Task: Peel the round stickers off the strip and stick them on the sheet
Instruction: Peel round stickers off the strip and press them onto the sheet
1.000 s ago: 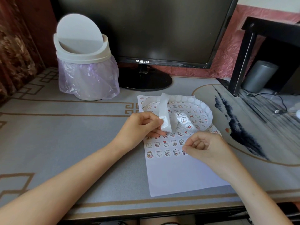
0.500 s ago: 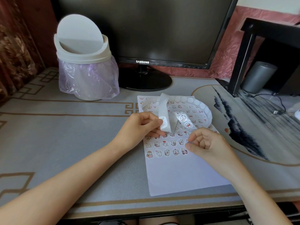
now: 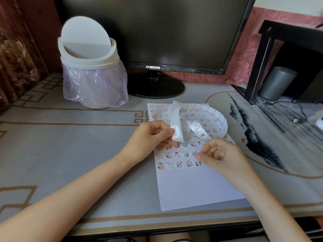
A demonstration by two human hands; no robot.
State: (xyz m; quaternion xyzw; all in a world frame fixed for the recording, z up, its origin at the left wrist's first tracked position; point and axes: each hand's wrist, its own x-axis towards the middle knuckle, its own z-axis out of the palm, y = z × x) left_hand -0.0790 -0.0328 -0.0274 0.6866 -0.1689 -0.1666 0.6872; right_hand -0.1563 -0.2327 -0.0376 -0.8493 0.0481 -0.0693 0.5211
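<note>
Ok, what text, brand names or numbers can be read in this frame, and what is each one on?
"SAMSUNG": on the lower bezel of the monitor.
Stickers on the sheet and strip: cartoon pictures; any lettering is too small to read.
No other text or numbers show.

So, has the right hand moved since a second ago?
Yes, slightly: the right hand has shifted away from the person, off the bottom sticker row on the sheet.

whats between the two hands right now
Head view: the sheet, with rows of stickers on it, lies between the left hand and right hand. The strip pinched by the left hand hangs just above that gap.
</note>
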